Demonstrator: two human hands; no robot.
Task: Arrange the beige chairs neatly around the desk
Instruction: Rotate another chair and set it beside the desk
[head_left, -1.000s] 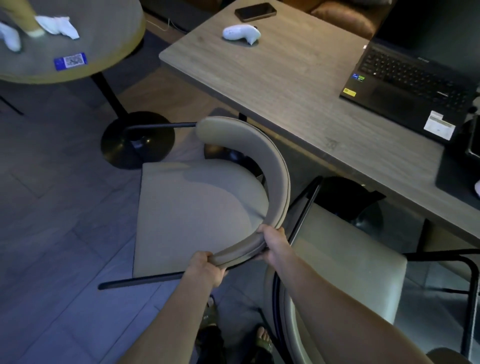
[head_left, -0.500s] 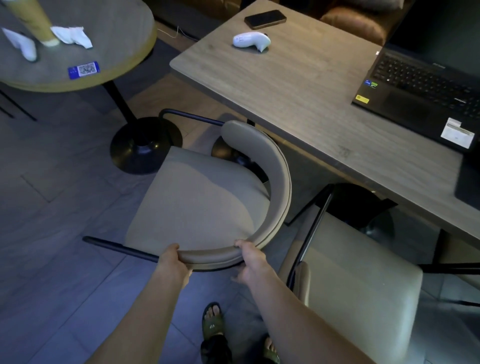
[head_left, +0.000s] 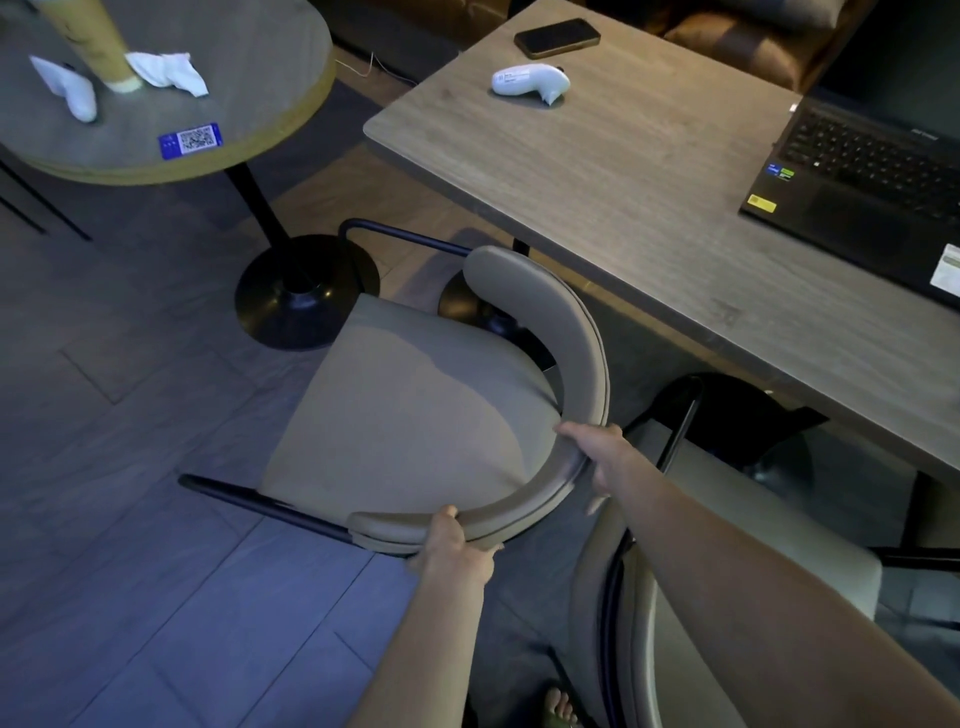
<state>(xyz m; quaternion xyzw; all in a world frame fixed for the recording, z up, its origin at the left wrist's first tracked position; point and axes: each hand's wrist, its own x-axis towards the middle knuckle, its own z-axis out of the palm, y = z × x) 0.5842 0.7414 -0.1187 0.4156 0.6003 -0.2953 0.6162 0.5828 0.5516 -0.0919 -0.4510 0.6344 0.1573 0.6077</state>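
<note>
Your left hand (head_left: 457, 545) and right hand (head_left: 597, 449) both clamp the beige chair (head_left: 415, 410) backrest | chair angled beside bench (head_left: 623, 182) corner | step: repositioning | next: swing seat toward bench edge.

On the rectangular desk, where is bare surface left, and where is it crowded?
The grey wooden rectangular desk is bare across its middle and near edge, between the white handheld controller and the black open laptop. The far corner is crowded: the black smartphone lies beside the controller.
</note>
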